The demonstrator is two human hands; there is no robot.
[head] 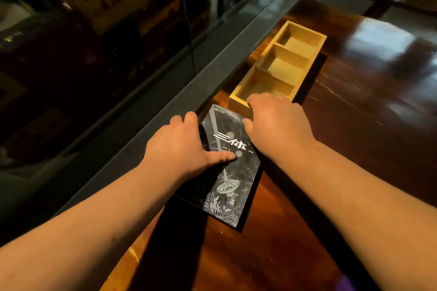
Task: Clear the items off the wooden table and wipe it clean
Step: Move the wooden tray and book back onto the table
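Observation:
A black book (pixel 233 186) with white cover art lies on the dark glossy wooden table (pixel 354 125), near its left edge. My left hand (pixel 182 146) grips the book's left side, thumb pressed on the cover. My right hand (pixel 276 123) holds the book's far right corner, fingers curled at the near end of a light wooden tray (pixel 298 78). The tray has three empty compartments and stands just beyond the book, lying along the table's left edge.
A grey metal rail (pixel 165 101) and a glass wall run along the table's left side. The tabletop stretches to the right and far side with bright reflections. Cardboard boxes (pixel 104 0) show dimly behind the glass.

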